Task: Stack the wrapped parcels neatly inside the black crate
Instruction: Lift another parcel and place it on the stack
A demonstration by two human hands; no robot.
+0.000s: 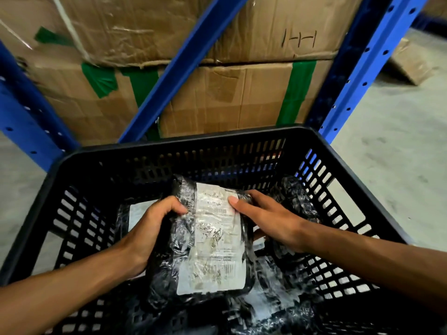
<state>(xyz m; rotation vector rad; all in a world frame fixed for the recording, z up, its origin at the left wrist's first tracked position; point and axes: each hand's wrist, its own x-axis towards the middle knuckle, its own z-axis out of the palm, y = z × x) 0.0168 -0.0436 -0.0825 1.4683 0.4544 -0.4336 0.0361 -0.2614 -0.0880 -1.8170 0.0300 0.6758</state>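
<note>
Black slotted plastic, the crate [343, 151] fills the lower frame and holds several plastic-wrapped parcels (labels blurred). At centre, the left hand [147, 228] and right hand [268, 220] both curl fingers round the labelled parcel [208, 240], thumbs pressing its top.

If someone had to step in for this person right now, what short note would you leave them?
Left hand: closed on the left edge of the labelled parcel.
Right hand: closed on its right edge, thumb on the white label.
The parcel is inside the black crate, above other wrapped parcels lying on the bottom.
Done: several parcels are already in the crate.
Left: set this one down flat on the pile, then tidy the loose ones around it.
</note>
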